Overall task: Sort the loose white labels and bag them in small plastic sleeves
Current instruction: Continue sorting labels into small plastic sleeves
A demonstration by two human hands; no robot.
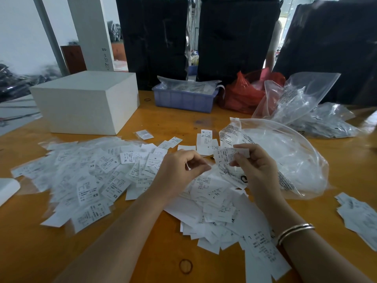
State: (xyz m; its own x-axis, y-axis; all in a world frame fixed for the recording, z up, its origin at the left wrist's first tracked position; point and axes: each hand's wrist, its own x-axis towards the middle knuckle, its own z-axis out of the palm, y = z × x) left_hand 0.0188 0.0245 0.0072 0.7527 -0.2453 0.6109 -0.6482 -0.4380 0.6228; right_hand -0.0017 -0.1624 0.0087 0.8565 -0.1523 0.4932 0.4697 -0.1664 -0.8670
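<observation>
Loose white labels point(212, 207) lie heaped on the orange table under my hands. To the left spreads a wide layer of labels in small clear sleeves point(87, 174), marked XS, S and XL. My right hand point(255, 170) pinches a white label point(228, 157) together with a small clear sleeve that hangs below it. My left hand point(179, 170) pinches the sleeve's left edge between thumb and fingers. A large clear plastic bag point(285, 156) of empty sleeves lies open just behind my right hand.
A white box point(85, 101) stands at the back left, a blue plastic tray point(183, 98) and a red bag point(242, 92) behind the pile. More clear bags point(318, 119) lie at the right, another label stack point(359, 215) at the right edge. A rubber band point(185, 266) lies near the front.
</observation>
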